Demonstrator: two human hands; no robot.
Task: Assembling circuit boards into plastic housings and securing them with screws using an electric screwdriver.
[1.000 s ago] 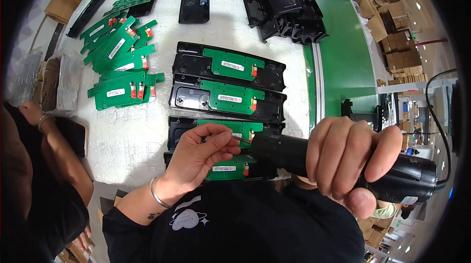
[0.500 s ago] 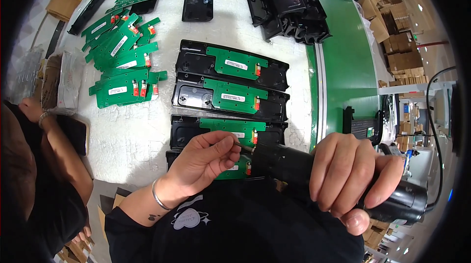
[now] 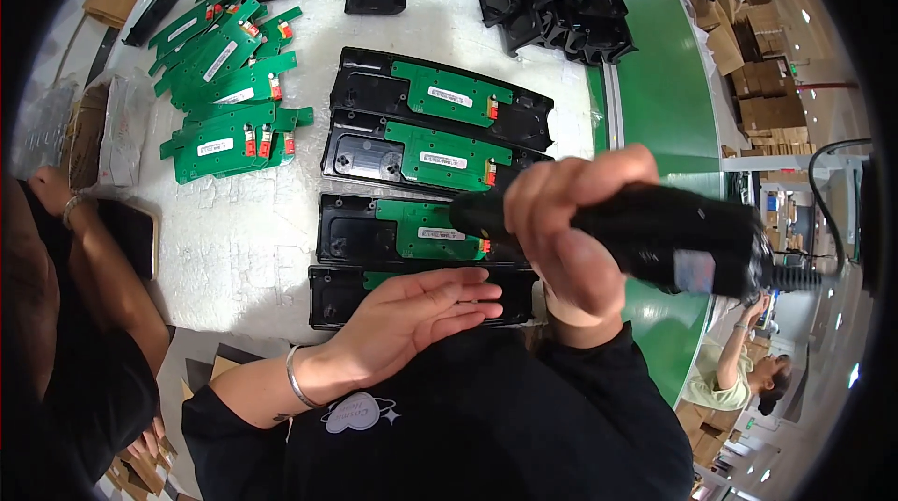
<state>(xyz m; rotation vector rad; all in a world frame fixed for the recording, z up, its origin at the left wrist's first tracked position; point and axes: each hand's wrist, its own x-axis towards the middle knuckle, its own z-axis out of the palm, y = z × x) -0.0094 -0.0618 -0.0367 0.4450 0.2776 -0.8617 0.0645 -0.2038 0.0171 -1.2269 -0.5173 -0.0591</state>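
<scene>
My right hand (image 3: 572, 225) is wrapped round a black corded electric screwdriver (image 3: 692, 230), held nearly level. Its nose reaches over the green circuit board (image 3: 402, 232) in the third black panel (image 3: 348, 222); whether the bit touches cannot be told. Below it, my left hand (image 3: 412, 321) lies palm up with fingers stretched out. A small dark speck shows by those fingers, too small to name. Under that hand is the nearest black panel (image 3: 327, 300), its board mostly covered. Two more panels, a middle one (image 3: 360, 159) and a far one (image 3: 365, 89), carry green boards with white labels and red connectors.
Loose green circuit boards (image 3: 215, 141) are heaped at the left of the white padded table (image 3: 253, 248). Black housings (image 3: 552, 5) are stacked at the far right. A co-worker's arm (image 3: 108, 267) and a dark phone (image 3: 136, 234) are at the left edge. The screwdriver's cable (image 3: 814, 211) rises at right.
The screwdriver has moved away from my left fingers, forward over the third panel. My left hand has gone from a pinch at the bit to stretched fingers. The view has shifted slightly.
</scene>
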